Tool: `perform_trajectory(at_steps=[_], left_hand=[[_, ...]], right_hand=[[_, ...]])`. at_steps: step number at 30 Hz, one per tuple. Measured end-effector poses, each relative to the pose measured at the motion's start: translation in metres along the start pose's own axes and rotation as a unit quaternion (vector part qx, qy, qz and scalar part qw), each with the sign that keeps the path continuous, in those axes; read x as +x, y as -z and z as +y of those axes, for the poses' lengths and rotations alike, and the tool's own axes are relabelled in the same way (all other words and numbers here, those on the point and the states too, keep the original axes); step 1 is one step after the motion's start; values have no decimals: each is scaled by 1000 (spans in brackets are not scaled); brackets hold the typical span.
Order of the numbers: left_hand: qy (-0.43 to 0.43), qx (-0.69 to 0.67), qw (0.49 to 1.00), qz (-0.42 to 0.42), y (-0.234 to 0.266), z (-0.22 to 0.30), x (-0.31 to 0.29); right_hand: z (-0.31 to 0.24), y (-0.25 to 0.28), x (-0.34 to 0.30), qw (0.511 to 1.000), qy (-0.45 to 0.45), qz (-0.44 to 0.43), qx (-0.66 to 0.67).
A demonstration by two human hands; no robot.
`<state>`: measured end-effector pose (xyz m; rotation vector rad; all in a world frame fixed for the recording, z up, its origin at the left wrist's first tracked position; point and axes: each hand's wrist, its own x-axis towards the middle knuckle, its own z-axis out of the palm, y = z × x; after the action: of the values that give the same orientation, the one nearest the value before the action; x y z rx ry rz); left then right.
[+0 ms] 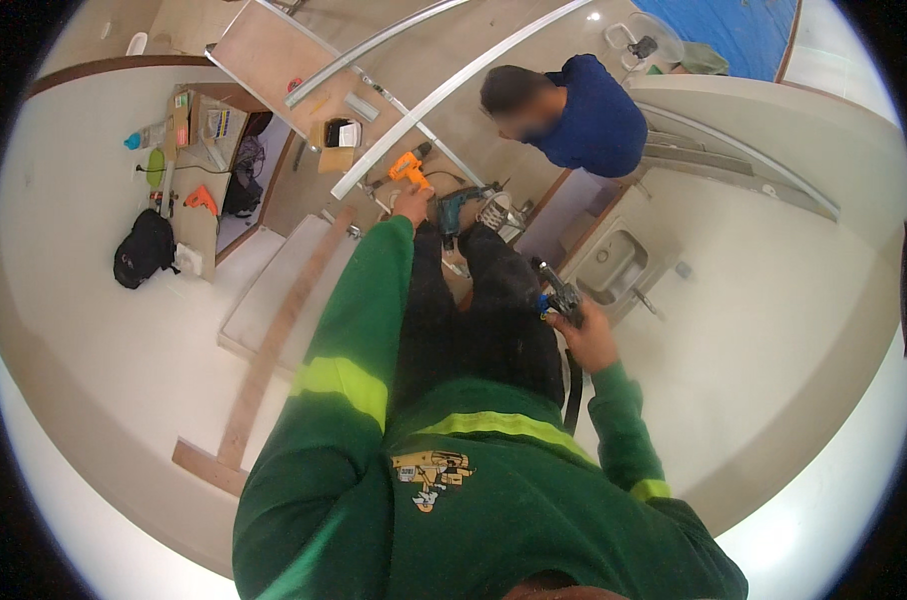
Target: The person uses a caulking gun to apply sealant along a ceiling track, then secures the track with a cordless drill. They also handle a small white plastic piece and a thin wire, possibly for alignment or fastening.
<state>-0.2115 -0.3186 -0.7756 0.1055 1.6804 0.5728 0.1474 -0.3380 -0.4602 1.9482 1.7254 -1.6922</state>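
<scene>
My left hand reaches out with its fingers closed at the lower end of an orange drill, which has a dark chuck. Close by its fingertips, a teal and black power drill lies in front of my legs. Off to the right, my right hand is wrapped round a dark hand tool with a blue part at its side. The exact kind of that tool does not show. A black hose-like strip hangs below this hand.
Ahead, long metal profiles cross over a wooden board. An open cardboard box sits beside them. A person in dark blue bends in from the far right. A steel sink is at right; a wooden plank leans at left.
</scene>
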Motion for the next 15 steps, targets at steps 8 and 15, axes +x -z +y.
perform_trajectory(at_steps=[8,15], left_hand=[[-45,18,999,-4,-43,-18,34],[46,48,998,12,-97,12,5]], right_hand=[[10,9,-10,1000,-5,6,-7],[-22,19,-35,998,48,11,35]])
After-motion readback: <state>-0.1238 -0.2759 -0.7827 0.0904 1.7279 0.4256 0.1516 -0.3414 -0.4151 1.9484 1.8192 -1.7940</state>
